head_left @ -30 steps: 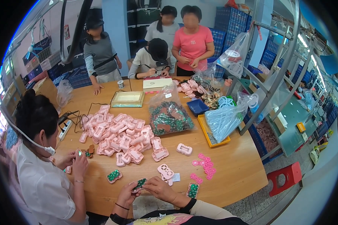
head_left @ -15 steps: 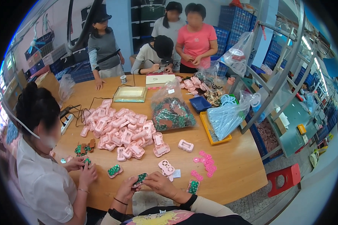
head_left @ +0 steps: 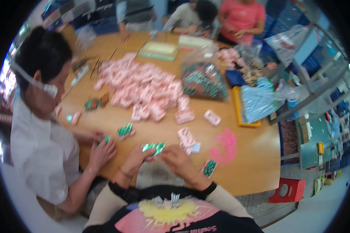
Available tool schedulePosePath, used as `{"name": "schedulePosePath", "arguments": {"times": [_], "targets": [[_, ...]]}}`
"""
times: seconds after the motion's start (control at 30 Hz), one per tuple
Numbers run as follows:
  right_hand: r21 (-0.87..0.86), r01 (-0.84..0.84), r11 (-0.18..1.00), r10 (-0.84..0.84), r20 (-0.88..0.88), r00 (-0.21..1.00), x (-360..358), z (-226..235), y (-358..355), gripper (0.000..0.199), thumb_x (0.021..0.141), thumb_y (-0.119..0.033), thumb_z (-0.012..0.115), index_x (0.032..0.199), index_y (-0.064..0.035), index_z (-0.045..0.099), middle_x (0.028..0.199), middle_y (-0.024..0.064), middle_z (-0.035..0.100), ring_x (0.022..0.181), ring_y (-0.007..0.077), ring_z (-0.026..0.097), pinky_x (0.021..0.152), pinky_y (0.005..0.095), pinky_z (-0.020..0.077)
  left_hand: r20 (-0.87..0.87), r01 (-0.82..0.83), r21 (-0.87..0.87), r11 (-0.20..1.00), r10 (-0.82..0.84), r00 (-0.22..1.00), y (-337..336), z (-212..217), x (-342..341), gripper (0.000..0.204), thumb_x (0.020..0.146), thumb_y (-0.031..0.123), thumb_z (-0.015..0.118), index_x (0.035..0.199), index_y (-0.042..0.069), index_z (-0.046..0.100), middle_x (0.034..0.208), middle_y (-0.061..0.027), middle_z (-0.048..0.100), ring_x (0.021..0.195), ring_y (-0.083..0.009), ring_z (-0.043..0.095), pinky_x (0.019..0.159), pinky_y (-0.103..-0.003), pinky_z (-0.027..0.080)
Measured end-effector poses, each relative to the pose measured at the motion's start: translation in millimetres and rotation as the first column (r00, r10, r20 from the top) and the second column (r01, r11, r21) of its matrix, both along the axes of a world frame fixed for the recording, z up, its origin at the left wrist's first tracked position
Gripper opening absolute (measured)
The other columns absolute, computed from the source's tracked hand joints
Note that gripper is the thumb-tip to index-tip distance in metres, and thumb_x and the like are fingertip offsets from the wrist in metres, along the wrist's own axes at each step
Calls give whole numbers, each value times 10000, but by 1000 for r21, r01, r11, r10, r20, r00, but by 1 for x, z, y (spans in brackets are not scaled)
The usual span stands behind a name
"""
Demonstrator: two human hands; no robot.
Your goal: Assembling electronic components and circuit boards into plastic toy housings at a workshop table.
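Observation:
My left hand [head_left: 138,158] grips a green circuit board [head_left: 153,147] that sits in a small pink plastic shell, just off the near table edge. At its right end my right hand [head_left: 179,158] has its fingers pinched together; blur hides whether anything is between them. To the right lies another pink shell with a green board [head_left: 210,167], and to the left a similar one [head_left: 125,131]. Ahead of my right hand are a pink shell piece with round openings [head_left: 186,138] and a small pale square [head_left: 196,147]. Small bright pink pieces [head_left: 226,144] are scattered farther right.
A heap of pink shells [head_left: 144,89] covers the table's middle, beside a clear bag of green boards [head_left: 204,79]. A yellow tray [head_left: 248,122] holds wrapped light-blue strips [head_left: 260,101]. At my left a co-worker [head_left: 42,136] handles a green board. Others are across the table.
The view has tilted down and shifted, with blur, so the table sits higher. The board in my left hand has tipped and now catches bright light; my right hand stays beside it.

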State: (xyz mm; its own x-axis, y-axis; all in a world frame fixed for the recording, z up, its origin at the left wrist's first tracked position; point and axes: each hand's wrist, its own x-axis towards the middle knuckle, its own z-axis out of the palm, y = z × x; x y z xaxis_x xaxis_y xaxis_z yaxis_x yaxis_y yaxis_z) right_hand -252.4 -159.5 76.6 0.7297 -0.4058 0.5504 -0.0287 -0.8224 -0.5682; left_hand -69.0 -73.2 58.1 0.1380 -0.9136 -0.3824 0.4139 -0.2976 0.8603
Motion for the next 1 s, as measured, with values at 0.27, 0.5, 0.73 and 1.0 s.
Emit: {"name": "schedulePosePath", "arguments": {"times": [0.27,0.5,0.73,1.0], "targets": [[573,114,812,-98,-59,993,3,-1,-12,302,842,-120,619,1127,-35,561,1037,58,558,894,136,560,732,251,478,95,-76,-77,994,83,992,11,23,-9,250,835,144,656,1009,29,518,780,-32,593,630,-82,569,502,-202,467],[966,-99,238,124,71,990,11,-5,-10,364,857,-125,622,1185,-19,506,978,44,589,874,91,564,740,233,482,101,-14,-108,994,25,995,13,27,-12,268,836,146,657,1028,26,515,839,-37,595,671,-77,573,520,-202,475],[985,-50,167,140,26,990,4,-9,-15,296,838,-74,626,1115,-11,544,954,36,615,834,91,583,728,227,487,83,75,-84,994,-68,994,17,15,-15,350,850,162,643,1131,23,488,937,-57,602,783,-114,607,633,-240,526],[984,-22,175,151,-5,989,9,-39,-14,290,834,-99,644,1085,9,547,929,49,624,803,97,590,696,220,492,-130,-105,100,989,118,984,38,-19,-9,337,875,170,606,1150,-6,521,1006,-84,604,866,-151,622,714,-263,552]]}}
